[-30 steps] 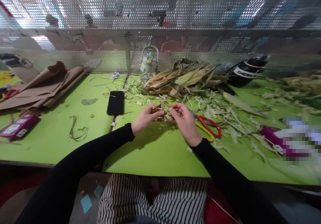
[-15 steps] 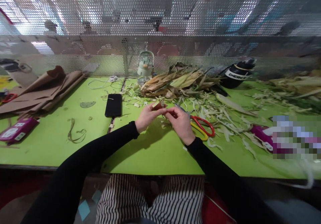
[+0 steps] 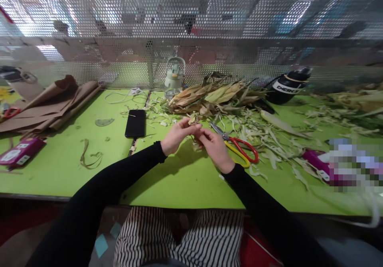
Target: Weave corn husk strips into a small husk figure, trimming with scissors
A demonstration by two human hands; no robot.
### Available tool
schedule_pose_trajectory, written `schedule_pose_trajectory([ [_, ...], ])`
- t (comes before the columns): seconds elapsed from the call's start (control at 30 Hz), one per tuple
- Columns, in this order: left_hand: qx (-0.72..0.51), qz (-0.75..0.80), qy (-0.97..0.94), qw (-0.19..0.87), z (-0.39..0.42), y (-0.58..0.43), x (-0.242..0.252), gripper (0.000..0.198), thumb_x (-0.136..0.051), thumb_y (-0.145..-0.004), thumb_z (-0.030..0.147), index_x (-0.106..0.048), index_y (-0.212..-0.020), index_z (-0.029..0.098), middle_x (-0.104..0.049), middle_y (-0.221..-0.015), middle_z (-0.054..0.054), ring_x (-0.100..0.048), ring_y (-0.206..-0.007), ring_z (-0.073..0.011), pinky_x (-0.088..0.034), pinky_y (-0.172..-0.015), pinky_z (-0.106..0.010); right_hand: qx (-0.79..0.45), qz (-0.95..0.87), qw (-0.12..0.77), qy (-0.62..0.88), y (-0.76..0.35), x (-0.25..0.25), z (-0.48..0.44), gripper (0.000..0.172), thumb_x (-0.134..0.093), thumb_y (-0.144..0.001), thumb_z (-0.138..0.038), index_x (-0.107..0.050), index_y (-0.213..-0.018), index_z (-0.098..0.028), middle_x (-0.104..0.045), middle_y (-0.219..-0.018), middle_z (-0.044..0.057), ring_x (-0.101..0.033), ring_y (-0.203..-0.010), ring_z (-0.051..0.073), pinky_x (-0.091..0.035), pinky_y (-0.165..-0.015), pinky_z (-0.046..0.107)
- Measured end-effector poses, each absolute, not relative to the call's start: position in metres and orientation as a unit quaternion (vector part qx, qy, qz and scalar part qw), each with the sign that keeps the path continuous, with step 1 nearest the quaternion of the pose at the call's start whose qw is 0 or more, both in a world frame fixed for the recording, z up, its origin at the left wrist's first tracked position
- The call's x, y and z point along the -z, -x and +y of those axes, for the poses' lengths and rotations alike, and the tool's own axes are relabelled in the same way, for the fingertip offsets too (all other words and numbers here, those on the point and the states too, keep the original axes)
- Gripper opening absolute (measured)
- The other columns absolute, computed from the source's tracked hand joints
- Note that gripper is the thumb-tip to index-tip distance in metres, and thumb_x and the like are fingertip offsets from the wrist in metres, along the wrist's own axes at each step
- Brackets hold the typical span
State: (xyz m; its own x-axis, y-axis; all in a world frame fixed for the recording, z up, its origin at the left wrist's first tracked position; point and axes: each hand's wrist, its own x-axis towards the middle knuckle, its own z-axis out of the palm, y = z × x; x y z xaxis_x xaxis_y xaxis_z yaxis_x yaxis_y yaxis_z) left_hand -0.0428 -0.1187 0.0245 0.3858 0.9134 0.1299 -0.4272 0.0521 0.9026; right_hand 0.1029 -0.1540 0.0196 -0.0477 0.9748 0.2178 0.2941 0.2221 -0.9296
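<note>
My left hand (image 3: 177, 136) and my right hand (image 3: 217, 147) meet over the green table, fingertips pinched together. Between them is a small piece of corn husk (image 3: 193, 120), pale yellow-brown, mostly covered by the fingers. The left fingers are closed on it from the left; the right thumb and fingers pinch at its lower right side, where thin bits hang down. Just right of my right hand lie scissors (image 3: 243, 147) with one red and one yellow handle, blades pointing to the upper left. Beyond the hands rests a heap of dried corn husks (image 3: 215, 97).
Husk shreds (image 3: 269, 139) spread across the right. A phone (image 3: 135, 123) and brown paper (image 3: 56, 103) lie to the left. A pale green bottle (image 3: 174, 79) and a black bottle (image 3: 289, 87) stand before the perforated metal screen (image 3: 119, 55). Purple packs (image 3: 22, 153) lie at both sides.
The hands stay together with fingers slightly shifted around the husk piece. My right hand sits a little lower and farther right, and the scissor blades show more fully.
</note>
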Motion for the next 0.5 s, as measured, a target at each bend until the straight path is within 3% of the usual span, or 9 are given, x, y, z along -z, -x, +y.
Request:
schedule_pose_trajectory([
  [0.3, -0.480, 0.264, -0.480, 0.686, -0.113, 0.048, -0.022, 0.033, -0.082, -0.072, 0.042, -0.073, -0.086, 0.014, -0.072, -0.082, -0.005, -0.059, -0.078, -0.0124, -0.042, -0.078, -0.027, -0.343, -0.635, 0.462, 0.516, -0.097, -0.028, -0.167, 0.036, -0.067, -0.083, -0.055, -0.066, -0.073, -0.020, -0.052, -0.057, -0.003, -0.045, -0.051, 0.011, -0.037, -0.047, 0.024],
  [0.5, -0.460, 0.260, -0.442, 0.725, -0.110, 0.051, -0.025, 0.032, -0.077, -0.079, 0.042, -0.071, -0.096, 0.016, -0.074, -0.094, -0.005, -0.063, -0.082, -0.0124, -0.044, -0.078, -0.026, -0.390, -0.597, 0.486, 0.505, -0.098, -0.019, -0.159, 0.041, -0.064, -0.082, -0.063, -0.065, -0.084, -0.022, -0.065, -0.076, 0.001, -0.060, -0.063, 0.014, -0.053, -0.055, 0.027],
])
